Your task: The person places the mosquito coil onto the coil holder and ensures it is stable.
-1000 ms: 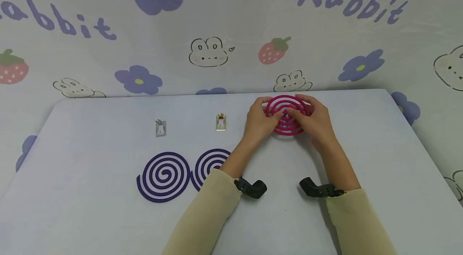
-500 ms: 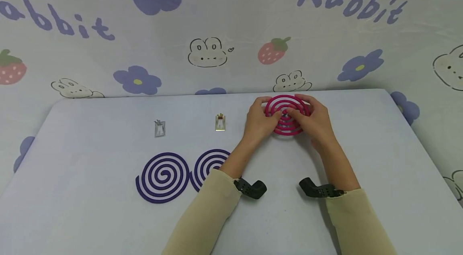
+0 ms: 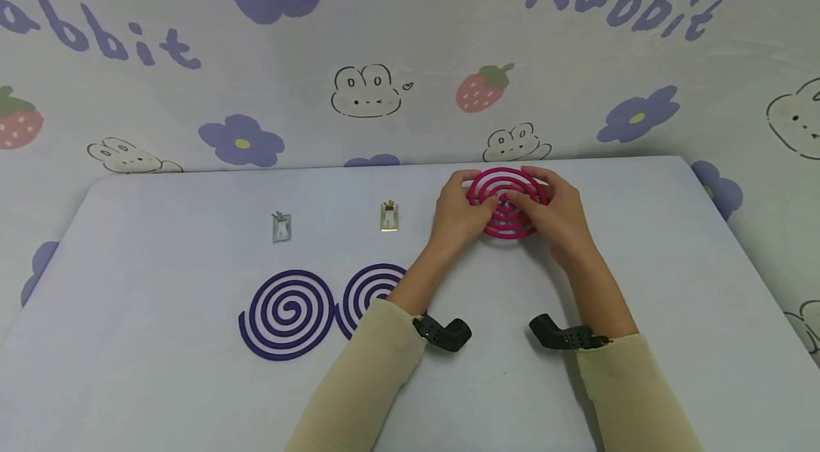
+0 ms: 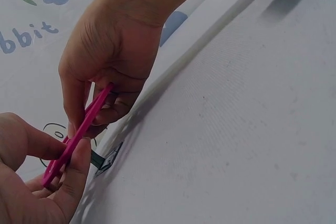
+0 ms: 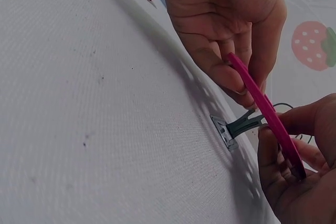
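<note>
A pink spiral mosquito coil [image 3: 509, 235] is held up near the table's back edge, tilted. My left hand [image 3: 461, 213] pinches its left side, thumb near the centre and fingers behind. On the other side my right hand [image 3: 561, 213] grips it likewise, the two thumbs almost meeting in the middle. Both wrist views show the coil [image 5: 265, 106] edge-on, clear of the tabletop. Just behind its centre stands a small dark green metal coil stand [image 5: 242, 125] on a flat base, its prongs reaching up to the coil. Fingers partly hide where prongs and coil meet.
Left of the hands, a silver stand [image 3: 282, 240] and a gold stand with a red part [image 3: 389, 208] stand on the white table [image 3: 160, 260]. Nearer lie two purple coils, the left one [image 3: 291, 307] in full view, the other [image 3: 383, 267] partly under the left sleeve. A printed cloth [image 3: 423, 25] hangs behind.
</note>
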Demonstrator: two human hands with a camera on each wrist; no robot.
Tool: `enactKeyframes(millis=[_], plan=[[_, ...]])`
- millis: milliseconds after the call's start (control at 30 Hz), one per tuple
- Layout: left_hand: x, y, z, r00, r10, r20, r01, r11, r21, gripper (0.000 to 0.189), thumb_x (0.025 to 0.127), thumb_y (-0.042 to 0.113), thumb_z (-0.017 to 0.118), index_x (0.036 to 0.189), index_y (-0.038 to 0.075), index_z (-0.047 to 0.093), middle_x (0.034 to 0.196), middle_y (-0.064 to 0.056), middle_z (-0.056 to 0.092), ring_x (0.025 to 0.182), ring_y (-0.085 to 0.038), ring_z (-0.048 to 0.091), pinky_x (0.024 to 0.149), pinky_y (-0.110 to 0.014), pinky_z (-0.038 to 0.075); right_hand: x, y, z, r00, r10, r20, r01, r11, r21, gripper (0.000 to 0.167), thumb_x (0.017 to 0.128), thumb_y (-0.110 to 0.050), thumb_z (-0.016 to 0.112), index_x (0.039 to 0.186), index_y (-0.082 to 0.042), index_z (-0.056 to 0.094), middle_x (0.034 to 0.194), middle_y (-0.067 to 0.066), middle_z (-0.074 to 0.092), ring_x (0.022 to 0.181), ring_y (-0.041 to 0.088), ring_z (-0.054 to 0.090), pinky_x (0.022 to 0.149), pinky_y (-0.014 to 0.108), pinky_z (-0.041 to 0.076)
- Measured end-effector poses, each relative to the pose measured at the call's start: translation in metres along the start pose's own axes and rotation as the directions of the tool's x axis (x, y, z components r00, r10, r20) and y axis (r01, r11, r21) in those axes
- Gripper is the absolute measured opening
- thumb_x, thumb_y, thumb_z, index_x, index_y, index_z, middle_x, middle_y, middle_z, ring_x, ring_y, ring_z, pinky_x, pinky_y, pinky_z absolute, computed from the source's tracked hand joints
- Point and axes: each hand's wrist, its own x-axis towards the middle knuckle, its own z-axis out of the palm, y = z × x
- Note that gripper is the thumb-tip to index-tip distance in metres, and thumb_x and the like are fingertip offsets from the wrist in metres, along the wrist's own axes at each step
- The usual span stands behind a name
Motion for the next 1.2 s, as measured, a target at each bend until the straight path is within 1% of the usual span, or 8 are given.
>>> enactKeyframes(millis=[233,433,667,833,1200], plan=[[-0.0003,-0.0006,0.0004,1.000,-0.002,0.000,0.002,1.000,0.011,0.055,0.096,0.014,0.074,0.147,0.007,0.055,0.136,-0.020,0.068,0.124,-0.033,0.069,0.100,-0.045,0.063,-0.0005,-0.0007,0.0005,1.000,0.011,0.001,-0.011,1.000,0.006,0.067,0.101,-0.033,0.072,0.159,-0.014,0.046,0.156,0.019,0.057,0.138,0.036,0.061,0.113,0.049,0.052],[-0.0001,-0.0011,0.0022,1.000,0.006,-0.005,-0.006,1.000,0.017,0.054,0.097,0.018,0.073,0.147,0.006,0.055,0.143,-0.018,0.064,0.131,-0.033,0.064,0.105,-0.047,0.060,-0.0021,-0.0016,0.0001,1.000,0.027,0.003,-0.027,1.000,0.005,0.067,0.101,-0.032,0.072,0.160,-0.013,0.045,0.156,0.020,0.056,0.137,0.037,0.061,0.113,0.049,0.052],[-0.0016,0.0010,0.0008,1.000,0.008,-0.011,-0.007,1.000,0.006,0.054,0.097,0.015,0.073,0.147,0.006,0.054,0.147,-0.018,0.062,0.136,-0.033,0.062,0.110,-0.047,0.057,-0.0034,-0.0045,0.0007,1.000,0.007,0.010,-0.007,1.000,0.012,0.067,0.102,-0.032,0.072,0.160,-0.013,0.045,0.154,0.019,0.058,0.135,0.035,0.061,0.113,0.048,0.053],[-0.0008,0.0022,-0.0002,1.000,0.006,-0.010,-0.006,1.000,0.000,0.054,0.098,0.015,0.073,0.147,0.006,0.054,0.146,-0.019,0.063,0.134,-0.034,0.064,0.108,-0.048,0.058,-0.0038,-0.0065,0.0007,1.000,0.000,0.007,0.000,1.000,0.007,0.066,0.102,-0.033,0.071,0.160,-0.014,0.045,0.154,0.019,0.058,0.133,0.034,0.062,0.111,0.046,0.054],[-0.0006,-0.0011,0.0015,1.000,0.021,0.003,-0.021,1.000,0.012,0.054,0.097,0.015,0.072,0.147,0.005,0.054,0.144,-0.019,0.063,0.131,-0.034,0.063,0.109,-0.047,0.058,-0.0041,-0.0044,-0.0003,1.000,0.012,0.018,-0.012,1.000,0.024,0.066,0.102,-0.030,0.072,0.160,-0.014,0.045,0.157,0.019,0.056,0.139,0.036,0.060,0.113,0.048,0.051]])
